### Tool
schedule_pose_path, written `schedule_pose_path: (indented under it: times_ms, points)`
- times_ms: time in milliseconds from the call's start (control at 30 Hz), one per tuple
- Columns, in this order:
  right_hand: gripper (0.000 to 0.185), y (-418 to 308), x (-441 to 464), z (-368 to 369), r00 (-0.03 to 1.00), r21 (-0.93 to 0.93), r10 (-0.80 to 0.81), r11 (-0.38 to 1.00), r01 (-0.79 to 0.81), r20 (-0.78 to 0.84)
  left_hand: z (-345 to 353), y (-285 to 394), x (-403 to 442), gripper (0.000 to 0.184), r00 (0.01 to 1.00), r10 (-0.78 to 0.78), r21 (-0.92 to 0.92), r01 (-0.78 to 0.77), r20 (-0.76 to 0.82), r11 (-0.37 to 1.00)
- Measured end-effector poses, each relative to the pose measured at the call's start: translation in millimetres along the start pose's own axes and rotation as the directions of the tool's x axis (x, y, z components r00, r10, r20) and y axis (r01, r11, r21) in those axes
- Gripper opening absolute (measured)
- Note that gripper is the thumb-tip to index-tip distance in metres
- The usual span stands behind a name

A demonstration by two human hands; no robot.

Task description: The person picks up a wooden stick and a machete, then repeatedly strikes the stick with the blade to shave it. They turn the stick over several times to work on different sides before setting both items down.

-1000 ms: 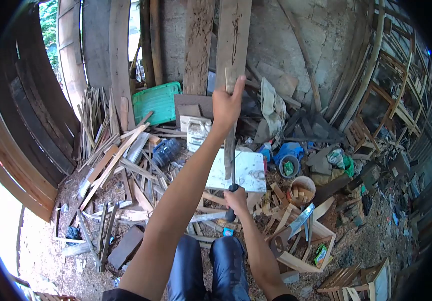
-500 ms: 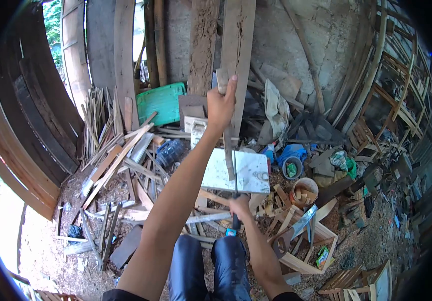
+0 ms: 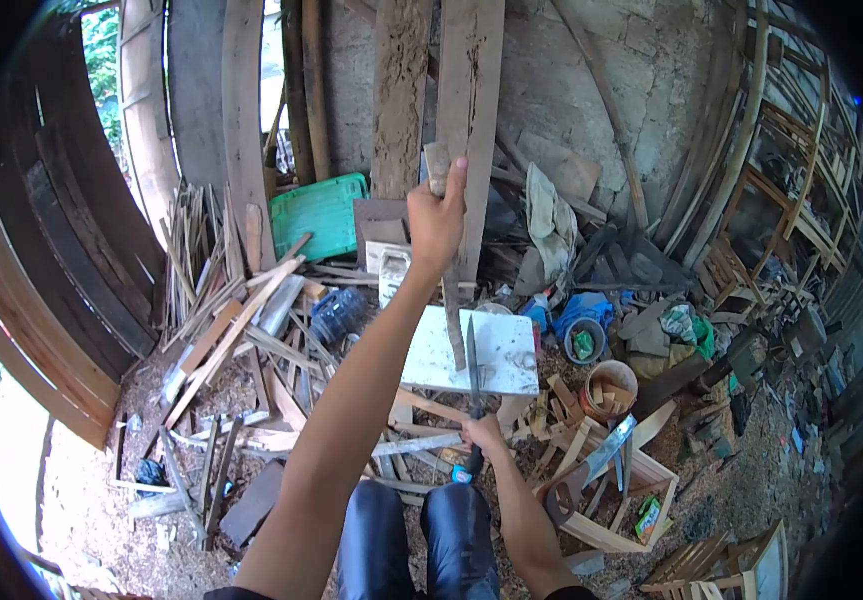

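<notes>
The one camera sits on the person's head and looks forward and steeply down. Along the near edge it takes in the knees (image 3: 373,520), with both arms (image 3: 336,440) reaching away from it; the left hand (image 3: 436,222) and right hand (image 3: 484,432) fall near the middle, close in front. Its view runs across the floor (image 3: 706,500) to the far wall (image 3: 571,90). A round dark border rings this wide view, and the planks (image 3: 31,290) at the left look bowed.

The right hand (image 3: 483,433) has lowered the knife (image 3: 472,360).
</notes>
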State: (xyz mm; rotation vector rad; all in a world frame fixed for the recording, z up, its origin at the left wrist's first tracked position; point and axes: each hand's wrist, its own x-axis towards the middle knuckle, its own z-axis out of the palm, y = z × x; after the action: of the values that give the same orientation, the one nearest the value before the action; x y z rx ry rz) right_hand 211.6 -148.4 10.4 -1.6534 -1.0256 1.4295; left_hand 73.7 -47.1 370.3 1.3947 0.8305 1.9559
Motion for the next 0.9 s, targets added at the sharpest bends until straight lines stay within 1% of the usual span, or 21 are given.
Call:
schedule_pose_path:
  times_ms: [33,100,133,167,233,267,300,367,400,433,500,533,567,600,633,700,733,767,833,900]
  points:
    - [0.015,-4,4,2,1.000,0.005,-0.022,1.000,0.022,0.005,-1,1,4,0.049,1.000,0.022,0.002,-0.022,0.002,1.000]
    - [0.014,-2,3,4,0.999,-0.009,0.033,0.999,-0.033,0.001,-3,-3,2,0.052,0.998,0.026,0.011,-0.025,-0.064,1.000]
    - [0.014,5,-6,3,0.999,-0.005,0.036,0.999,-0.036,-0.002,-8,-9,4,0.053,0.999,-0.049,0.023,0.049,-0.005,0.999]
    - [0.013,0,-6,2,1.000,-0.025,0.015,1.000,-0.015,-0.006,-8,-13,8,0.053,1.000,-0.028,0.016,0.028,0.005,0.999]
    - [0.012,-16,-14,1,1.000,-0.068,-0.022,0.997,0.021,-0.010,-10,-20,8,0.054,0.999,-0.028,-0.150,0.035,0.046,0.988]
    - [0.012,-22,-23,-2,0.999,-0.043,-0.039,0.998,0.039,0.002,-14,-21,9,0.053,0.989,-0.084,-0.136,0.100,0.119,0.986]
    - [0.012,-32,-30,-6,0.999,-0.038,-0.053,0.998,0.053,-0.006,-12,-12,8,0.053,0.989,-0.070,-0.143,0.088,0.127,0.986]
    - [0.013,-43,-46,-13,0.996,-0.069,-0.079,0.994,0.081,0.027,-8,-3,-3,0.046,0.989,0.038,-0.077,-0.027,0.143,0.997]
    - [0.014,-60,-62,-16,0.993,-0.138,-0.121,0.983,0.120,0.001,-7,12,-11,0.039,0.984,0.008,-0.043,0.000,0.177,0.999]
    - [0.014,-75,-74,-18,0.993,-0.135,-0.117,0.984,0.116,-0.006,-4,12,-14,0.039,0.983,0.005,-0.047,0.004,0.183,0.999]
    - [0.015,-103,-91,-21,0.980,-0.109,-0.199,0.974,0.200,0.014,3,11,-17,0.034,0.990,0.026,-0.256,0.009,0.136,0.967]
    - [0.012,-114,-94,-20,0.970,-0.094,-0.241,0.966,0.239,-0.013,5,22,-21,0.033,0.992,-0.044,-0.310,0.078,0.117,0.948]
    - [0.012,-126,-96,-20,0.971,-0.096,-0.238,0.967,0.235,-0.015,3,19,-20,0.033,0.992,-0.047,-0.312,0.082,0.117,0.947]
    - [0.013,-139,-98,-20,0.946,0.060,-0.323,0.945,0.322,0.016,0,13,-18,0.033,0.980,-0.058,-0.302,0.115,0.191,0.947]
    - [0.014,-153,-102,-19,0.912,0.217,-0.408,0.894,0.392,0.034,-2,8,-17,0.033,0.962,-0.070,-0.287,0.148,0.264,0.946]
    - [0.010,-183,-117,-15,0.893,0.271,-0.449,0.856,0.440,-0.031,1,5,-20,0.034,0.970,-0.057,-0.280,0.125,0.238,0.952]
    - [0.010,-189,-116,-13,0.873,0.251,-0.481,0.838,0.484,-0.077,2,2,-23,0.035,0.976,-0.043,-0.270,0.101,0.215,0.958]
    - [0.009,-192,-115,-9,0.866,0.217,-0.481,0.839,0.500,-0.135,4,0,-24,0.035,0.975,-0.054,-0.261,0.111,0.216,0.959]
    - [0.009,-177,-104,3,0.869,0.254,-0.467,0.831,0.494,-0.164,7,-6,-26,0.037,0.979,0.015,-0.294,0.046,0.202,0.955]
    - [0.013,-135,-75,7,0.952,0.066,-0.305,0.951,0.303,0.027,5,-11,-25,0.037,0.976,0.028,-0.305,0.040,0.216,0.952]
